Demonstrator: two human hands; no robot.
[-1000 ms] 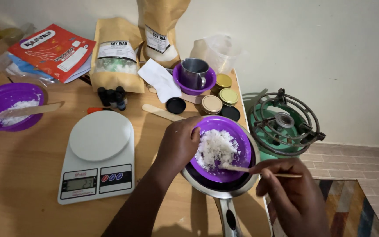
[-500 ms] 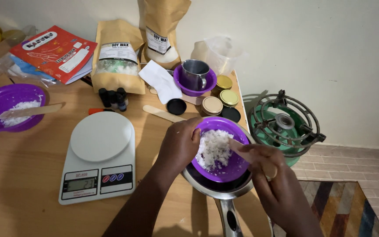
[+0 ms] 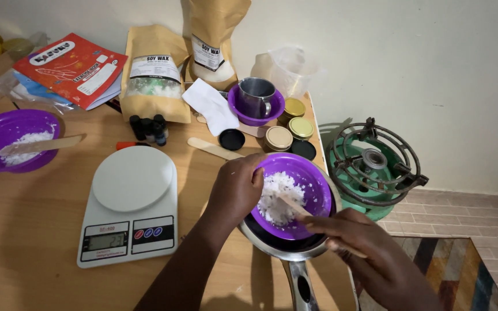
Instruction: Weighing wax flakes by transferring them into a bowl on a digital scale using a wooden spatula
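Flakes (image 3: pixel 279 196) sit in the purple bowl (image 3: pixel 312 173) atop the pan (image 3: pixel 295 253); your left hand (image 3: pixel 234 190) grasps the bowl's rim, your right (image 3: pixel 370 253) clenches the stick (image 3: pixel 295 205), so stir gently, bowl level.

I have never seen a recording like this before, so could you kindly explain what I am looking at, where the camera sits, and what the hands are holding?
The camera is worn on a person's head and looks down at their own two bare hands; there is no machine. The left hand grips the rim of a purple bowl of white flakes, which sits in a metal saucepan. The right hand holds a wooden stick with its tip in the flakes. On the wooden table lie a white kitchen scale, another purple bowl with flakes, brown paper bags, small tins and a red booklet. A green gas burner stands beside the table.
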